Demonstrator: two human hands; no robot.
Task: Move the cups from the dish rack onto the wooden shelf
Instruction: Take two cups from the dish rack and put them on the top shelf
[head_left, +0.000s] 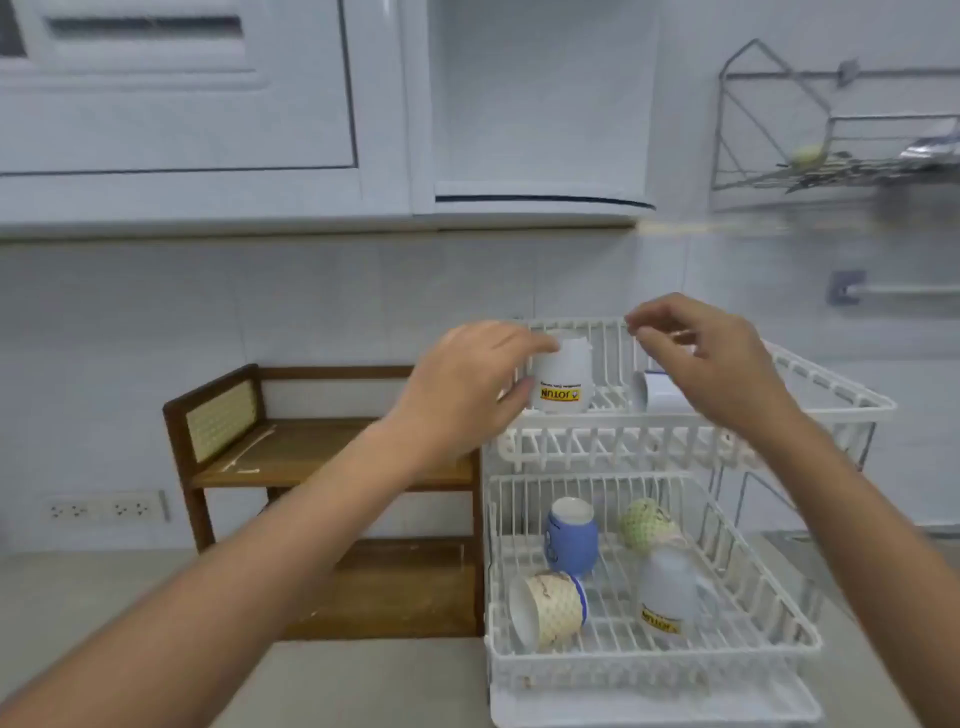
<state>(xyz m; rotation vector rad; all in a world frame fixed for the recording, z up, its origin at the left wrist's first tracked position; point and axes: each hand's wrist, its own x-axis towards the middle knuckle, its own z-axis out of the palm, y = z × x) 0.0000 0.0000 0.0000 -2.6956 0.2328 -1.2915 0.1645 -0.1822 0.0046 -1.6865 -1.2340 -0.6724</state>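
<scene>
A white two-tier dish rack (841, 402) stands on the counter at the right. On its upper tier an upside-down white mug with a yellow label (563, 382) is wrapped by my left hand (470, 384). Beside it lies a second white mug (655, 391) on its side, with my right hand (711, 358) hovering above it, fingers curled and holding nothing. The lower tier holds a blue mug (571, 535), a green patterned cup (647, 522), a beige patterned cup (548, 608) and a frosted labelled mug (667, 592). The wooden shelf (291, 447) stands left of the rack with bare boards.
White wall cabinets hang overhead. A wire wall rack (779, 130) with small items is mounted at the upper right, and a towel bar (893, 291) below it. Wall sockets (104, 509) sit low on the left. The grey counter (363, 675) runs in front.
</scene>
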